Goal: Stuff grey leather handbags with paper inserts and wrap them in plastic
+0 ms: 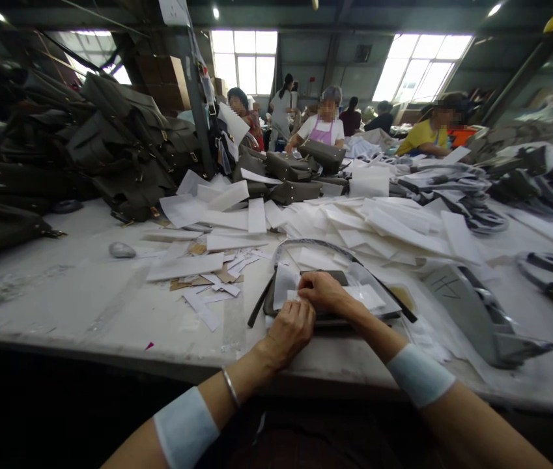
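A dark handbag (269,306) lies flat at the table's near edge, its wrapped handle (315,242) arching away from me. White sheets of padding and a small clear packet (367,296) rest on top of it. My left hand (292,329) is closed over the bag's near side, fingertips pinched together. Close beside it, my right hand (324,291) has its fingers curled down in a pinch. Both hands meet at a small white piece (281,298) on the bag; what exactly lies between the fingertips is too small to make out.
White foam sheets (393,228) are heaped behind the bag, with paper scraps (227,286) to its left. Dark bags (124,143) are piled at the far left. A grey bag (471,312) lies right. Co-workers (322,127) sit across the table.
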A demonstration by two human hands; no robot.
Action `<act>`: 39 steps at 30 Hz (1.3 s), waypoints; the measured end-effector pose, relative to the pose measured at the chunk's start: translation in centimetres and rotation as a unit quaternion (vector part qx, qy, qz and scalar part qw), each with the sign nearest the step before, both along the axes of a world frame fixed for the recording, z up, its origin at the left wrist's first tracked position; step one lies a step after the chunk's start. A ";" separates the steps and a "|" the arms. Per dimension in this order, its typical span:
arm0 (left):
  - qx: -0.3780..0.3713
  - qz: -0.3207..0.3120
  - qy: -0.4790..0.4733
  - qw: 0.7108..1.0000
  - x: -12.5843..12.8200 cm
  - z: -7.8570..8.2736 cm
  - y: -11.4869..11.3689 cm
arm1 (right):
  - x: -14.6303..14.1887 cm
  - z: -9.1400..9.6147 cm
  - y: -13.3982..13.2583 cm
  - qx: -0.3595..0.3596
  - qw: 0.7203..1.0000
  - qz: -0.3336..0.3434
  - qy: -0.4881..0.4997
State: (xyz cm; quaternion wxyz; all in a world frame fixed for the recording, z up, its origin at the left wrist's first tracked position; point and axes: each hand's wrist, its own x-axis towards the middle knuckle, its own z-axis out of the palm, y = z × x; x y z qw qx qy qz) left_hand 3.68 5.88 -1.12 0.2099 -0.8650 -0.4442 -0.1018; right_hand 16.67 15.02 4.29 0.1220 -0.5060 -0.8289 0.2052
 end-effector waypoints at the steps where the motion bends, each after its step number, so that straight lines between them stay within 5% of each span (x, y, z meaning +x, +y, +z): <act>1: -0.008 -0.005 -0.006 1.000 -0.2 0.2 0.2 | 0.3 0.3 -0.5 0.036 0.999 -0.011 0.032; 5: -0.052 -0.016 -0.045 0.998 -1.6 1.8 1.7 | 2.3 1.9 -4.8 0.258 0.936 -0.028 0.240; 8: -0.100 -0.013 -0.083 0.991 -3.2 4.0 3.7 | 3.9 1.7 -8.4 0.304 0.910 0.050 0.278; 12: -0.153 0.003 -0.126 0.980 -5.4 7.3 6.6 | 4.6 -1.9 -9.7 0.227 0.941 0.120 0.222; 18: -0.199 0.024 -0.171 0.965 -7.1 9.5 8.8 | 2.3 -6.0 -5.3 0.111 0.990 0.034 0.081; 26: -0.220 0.026 -0.218 0.950 -7.6 9.7 8.6 | -0.9 -5.3 -1.1 0.114 0.991 -0.009 -0.072; 31: -0.237 0.030 -0.247 0.939 -8.6 10.1 9.4 | -1.9 -4.7 -1.2 0.128 0.986 -0.063 -0.081; 34: -0.252 0.033 -0.260 0.932 -9.3 10.5 10.4 | -3.7 -4.2 -1.6 0.093 0.992 -0.075 -0.036; 39: -0.263 0.037 -0.266 0.927 -9.7 10.7 11.2 | -6.6 -4.3 -0.5 -0.067 0.968 -0.140 0.196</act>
